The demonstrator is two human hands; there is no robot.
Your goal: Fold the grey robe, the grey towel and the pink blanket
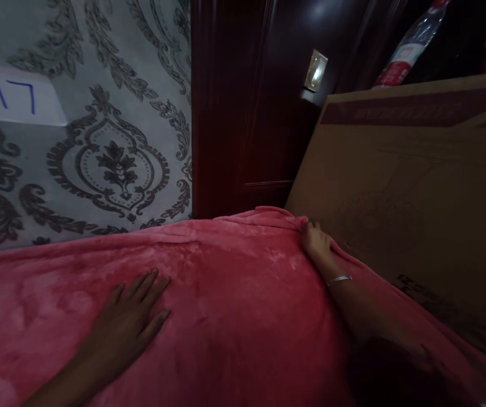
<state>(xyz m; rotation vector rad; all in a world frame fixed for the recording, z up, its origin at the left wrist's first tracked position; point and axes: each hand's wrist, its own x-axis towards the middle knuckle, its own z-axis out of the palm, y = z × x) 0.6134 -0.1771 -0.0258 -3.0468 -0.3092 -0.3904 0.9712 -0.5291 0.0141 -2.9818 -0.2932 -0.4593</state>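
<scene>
A pink plush blanket (234, 294) spreads over the flat surface in front of me, its far edge running along the wall. My left hand (132, 314) lies flat on it at the left, fingers spread. At the far right corner my right hand (317, 240) is closed on the blanket's bunched edge, close to a large cardboard box. A silver bracelet (339, 280) circles my right wrist. What lies beneath the blanket is hidden.
The cardboard box (395, 186) stands along the right side. Behind it leans a plastic bottle with a red label (410, 51). A dark red wooden door (246, 107) with a metal handle plate (316, 70) and a patterned wall (119, 164) with a paper sign (17, 96) border the far side.
</scene>
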